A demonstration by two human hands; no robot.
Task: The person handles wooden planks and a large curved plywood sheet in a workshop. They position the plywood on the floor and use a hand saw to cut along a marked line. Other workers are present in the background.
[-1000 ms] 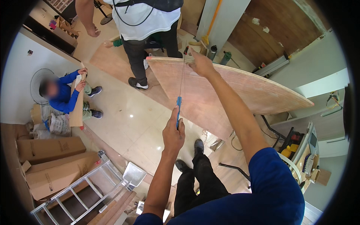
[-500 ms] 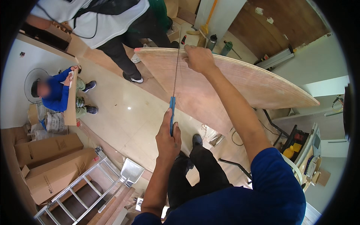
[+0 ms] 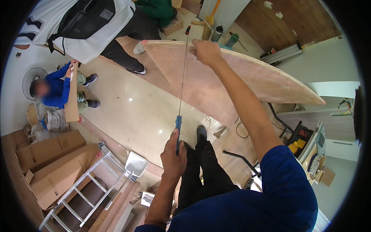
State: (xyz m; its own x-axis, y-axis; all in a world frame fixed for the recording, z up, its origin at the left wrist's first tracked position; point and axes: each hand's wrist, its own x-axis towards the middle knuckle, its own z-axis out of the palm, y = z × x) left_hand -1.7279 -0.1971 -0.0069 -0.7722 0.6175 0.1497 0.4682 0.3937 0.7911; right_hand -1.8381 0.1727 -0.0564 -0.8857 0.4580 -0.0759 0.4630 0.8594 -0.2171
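Note:
My left hand (image 3: 173, 154) is closed round the blue handle of a long, thin saw (image 3: 178, 123), whose blade runs up across the edge of a large plywood sheet (image 3: 266, 81). My right hand (image 3: 206, 52) grips the sheet's upper edge, just right of the blade. The sheet slants away to the right, with its near face towards me.
A co-worker in white (image 3: 81, 34) bends at upper left, another in green (image 3: 154, 9) beyond. A seated person in blue (image 3: 54, 98) holds a board. An aluminium ladder (image 3: 83, 185) and cardboard boxes (image 3: 58, 150) lie lower left; bottles (image 3: 216, 34) stand behind the sheet.
My left hand has drawn the saw down towards my body. My right hand has shifted slightly upward in the picture. The co-worker in white has moved left and bent down.

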